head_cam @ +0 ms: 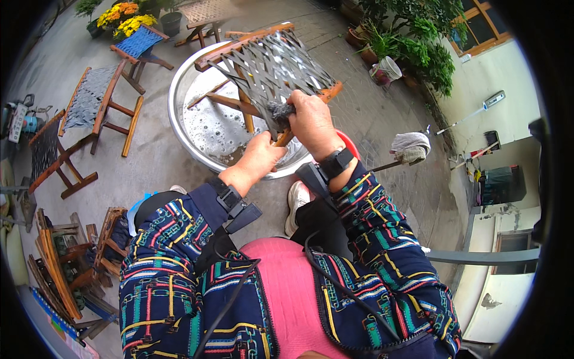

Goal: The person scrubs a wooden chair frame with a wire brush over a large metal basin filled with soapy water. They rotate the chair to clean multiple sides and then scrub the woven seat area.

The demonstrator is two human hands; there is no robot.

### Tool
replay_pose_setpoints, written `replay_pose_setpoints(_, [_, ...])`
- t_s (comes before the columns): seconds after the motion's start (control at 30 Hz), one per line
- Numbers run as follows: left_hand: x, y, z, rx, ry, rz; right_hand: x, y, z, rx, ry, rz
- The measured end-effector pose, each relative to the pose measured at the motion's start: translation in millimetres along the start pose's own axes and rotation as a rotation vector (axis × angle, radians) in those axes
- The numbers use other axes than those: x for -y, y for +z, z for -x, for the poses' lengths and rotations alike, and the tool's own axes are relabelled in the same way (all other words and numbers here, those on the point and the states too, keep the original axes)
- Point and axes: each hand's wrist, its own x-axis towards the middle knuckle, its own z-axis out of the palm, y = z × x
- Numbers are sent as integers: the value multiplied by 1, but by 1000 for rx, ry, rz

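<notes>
A wooden folding stool with a seat of woven grey straps (280, 63) stands tilted in a large metal basin (176, 112). Foamy, soapy water (210, 130) lies in the basin, and white suds cling to the straps. My left hand (260, 157) grips the near end of the stool's wooden rail. In my right hand (311, 119) is a dark grey scrubbing pad (280, 109), pressed against the straps close to that rail. The stool's crossed legs reach down into the water.
Several strap-seated folding stools stand at the left, one with a grey seat (89, 96), one blue (140, 41). A pile of folded wooden stools (58, 264) lies at lower left. Part of a red basin (350, 142) shows beside the metal one. Potted plants (385, 69) line the wall; a cloth (410, 146) hangs at right.
</notes>
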Motion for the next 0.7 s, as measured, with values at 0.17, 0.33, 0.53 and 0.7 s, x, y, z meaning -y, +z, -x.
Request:
replay_pose_setpoints(0.17, [2,-1,-1,-7,35,97,0,-2,11,123,71,-16])
replay_pose_setpoints(0.33, [-9,-2,2,26,6,29,-3,16,5,-125,-66,13])
replay_pose_setpoints(0.53, [-2,-12,4,65,17,68,-31,24,17,-293,425,-591])
replay_pose_setpoints(0.7, [-9,-35,17,-134,137,-77,-45,25,39,-352,406,-763])
